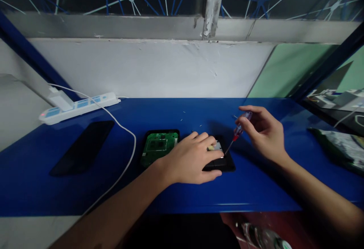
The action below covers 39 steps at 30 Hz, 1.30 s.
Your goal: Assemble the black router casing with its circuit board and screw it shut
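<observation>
Presently, flat black plastic housing [231, 165]: lies on the glossy blue tabletop [193, 198]; silver metal plate [218, 145] showing on it; clock readings taken from here, 12 toward the wall.
Left hand [189, 158]: palm down, fingers spread wide over the housing, one fingertip just beside the tool tip.
Right hand [264, 133]: at 2 o'clock, thumb and forefinger pinching the translucent, red-collared screwdriver [240, 127], shaft slanting toward 7 o'clock, tip at the housing's 3 o'clock side.
Green rectangular circuit board [156, 147]: at 9 o'clock, in a black tray; whether tray and housing join cannot be told, the left hand covering that part.
Thin white cable [134, 139]: at 9 o'clock, curving past the board.
Flat black rectangular slab [82, 148]: at 9 o'clock, beyond the cable.
Long white plastic power strip [109, 99]: at 10 o'clock, white adapter [61, 99] plugged in.
Tiny pale slivers [184, 112]: at 11 o'clock, scattered.
Crumpled silver-and-green bag [342, 146]: at 3 o'clock, well apart.
</observation>
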Motion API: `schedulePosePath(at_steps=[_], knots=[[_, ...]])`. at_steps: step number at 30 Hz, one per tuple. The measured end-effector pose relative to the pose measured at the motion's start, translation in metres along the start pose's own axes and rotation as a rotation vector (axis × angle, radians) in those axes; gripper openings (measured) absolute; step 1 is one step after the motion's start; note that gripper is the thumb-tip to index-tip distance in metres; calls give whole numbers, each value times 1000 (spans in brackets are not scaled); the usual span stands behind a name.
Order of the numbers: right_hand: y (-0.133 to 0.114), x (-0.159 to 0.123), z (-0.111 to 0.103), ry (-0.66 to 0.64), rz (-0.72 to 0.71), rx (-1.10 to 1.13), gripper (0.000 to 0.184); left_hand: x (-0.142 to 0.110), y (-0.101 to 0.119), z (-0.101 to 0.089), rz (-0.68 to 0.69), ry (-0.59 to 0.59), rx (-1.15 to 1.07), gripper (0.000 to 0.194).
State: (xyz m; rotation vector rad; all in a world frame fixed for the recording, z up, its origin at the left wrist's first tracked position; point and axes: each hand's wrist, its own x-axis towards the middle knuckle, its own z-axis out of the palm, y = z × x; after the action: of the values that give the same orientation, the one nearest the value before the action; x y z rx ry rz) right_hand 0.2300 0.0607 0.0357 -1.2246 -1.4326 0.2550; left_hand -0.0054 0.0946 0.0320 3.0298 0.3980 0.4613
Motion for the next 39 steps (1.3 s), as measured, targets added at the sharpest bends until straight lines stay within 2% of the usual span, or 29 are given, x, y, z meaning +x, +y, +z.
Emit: schedulePosePath(at_steps=[18,27,33,39], knots=[[-4,-1,2,-6,3,59,27,1,1,1,10,-6,57,36],[-6,-3,3,-34,-50,75,31,1,1,1,19,2,77,33],[-11,-4,5,-132,-127,141,42,1,1,-1,-52,-9,-30,37],[-18,3,12,-295,-310,51,40,1,2,-2,-155,5,-90,60]])
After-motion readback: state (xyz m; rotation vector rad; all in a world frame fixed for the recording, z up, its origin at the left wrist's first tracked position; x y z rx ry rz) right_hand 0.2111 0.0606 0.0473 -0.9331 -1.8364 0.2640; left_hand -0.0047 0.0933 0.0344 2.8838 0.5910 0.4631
